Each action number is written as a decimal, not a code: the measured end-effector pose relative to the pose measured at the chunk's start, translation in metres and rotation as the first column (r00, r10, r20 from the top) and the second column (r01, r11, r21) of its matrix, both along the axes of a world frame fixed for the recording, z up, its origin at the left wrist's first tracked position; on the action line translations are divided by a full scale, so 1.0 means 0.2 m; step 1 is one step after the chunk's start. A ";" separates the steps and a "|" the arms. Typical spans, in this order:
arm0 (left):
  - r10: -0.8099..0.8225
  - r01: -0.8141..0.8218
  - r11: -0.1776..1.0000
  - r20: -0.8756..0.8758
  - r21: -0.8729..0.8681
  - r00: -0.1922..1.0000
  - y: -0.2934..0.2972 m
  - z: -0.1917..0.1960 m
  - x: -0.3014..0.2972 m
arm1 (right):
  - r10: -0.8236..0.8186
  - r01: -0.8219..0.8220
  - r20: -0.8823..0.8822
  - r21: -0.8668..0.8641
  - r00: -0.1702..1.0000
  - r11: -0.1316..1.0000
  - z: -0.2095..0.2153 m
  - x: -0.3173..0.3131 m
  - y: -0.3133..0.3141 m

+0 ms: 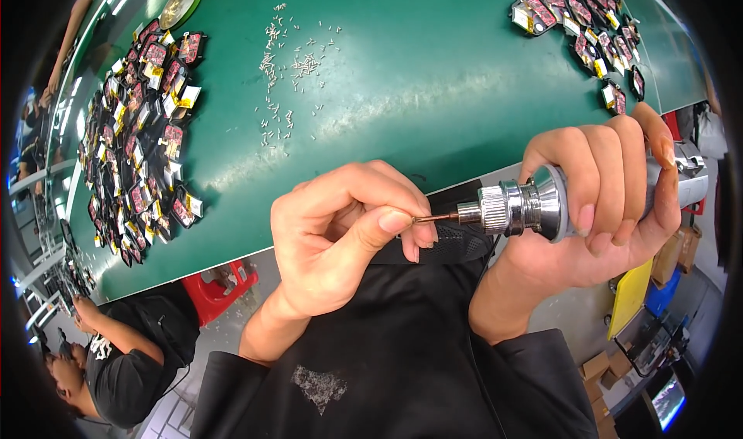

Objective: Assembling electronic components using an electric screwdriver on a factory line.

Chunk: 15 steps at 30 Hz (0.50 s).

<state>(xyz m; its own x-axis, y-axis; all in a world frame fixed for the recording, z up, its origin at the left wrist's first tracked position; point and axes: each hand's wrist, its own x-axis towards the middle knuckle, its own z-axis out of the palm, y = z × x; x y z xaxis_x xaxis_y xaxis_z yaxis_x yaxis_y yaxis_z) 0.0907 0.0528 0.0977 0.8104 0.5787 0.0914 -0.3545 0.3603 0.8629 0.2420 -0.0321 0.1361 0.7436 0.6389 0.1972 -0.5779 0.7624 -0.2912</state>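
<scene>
My right hand (600,187) is wrapped round the grey and chrome body of an electric screwdriver (522,208), which lies level and points left. Its thin copper-coloured bit (439,217) reaches to my left hand (344,234). There the thumb and forefinger pinch at the bit's tip. Whether a screw sits between those fingertips is too small to tell. Both hands are above the near edge of the green table (402,75). Beyond them, many small silver screws (306,64) lie scattered on the tabletop.
Heaped at the left are black-cased devices (139,141) with pinkish-red boards and white and yellow parts. More such devices (580,13) lie at the far right. A round dish (180,6) stands at the far left. A red stool (219,290) and a co-worker in black (135,362) are at the lower left.
</scene>
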 end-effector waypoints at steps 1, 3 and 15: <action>0.013 -0.013 1.000 -0.014 -0.005 1.000 0.00 0.00 -0.01 | 0.009 -0.009 0.002 -0.006 1.000 1.000 0.00 -0.01 0.01; 0.019 -0.019 1.000 -0.024 -0.010 1.000 0.00 0.00 -0.01 | 0.012 -0.012 0.007 -0.013 1.000 1.000 0.01 -0.01 0.00; 0.225 -0.107 0.887 -0.218 0.448 0.950 -0.02 0.01 0.03 | 0.014 0.000 0.145 -0.096 0.989 0.995 -0.02 0.02 0.00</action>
<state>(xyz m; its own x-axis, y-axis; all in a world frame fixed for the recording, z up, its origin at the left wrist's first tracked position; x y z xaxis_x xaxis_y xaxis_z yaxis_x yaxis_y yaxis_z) 0.0960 0.0487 0.0993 0.7346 0.6589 0.1623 -0.1219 -0.1071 0.9867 0.2453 -0.0328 0.1324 0.7068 0.6651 0.2409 -0.5293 0.7232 -0.4437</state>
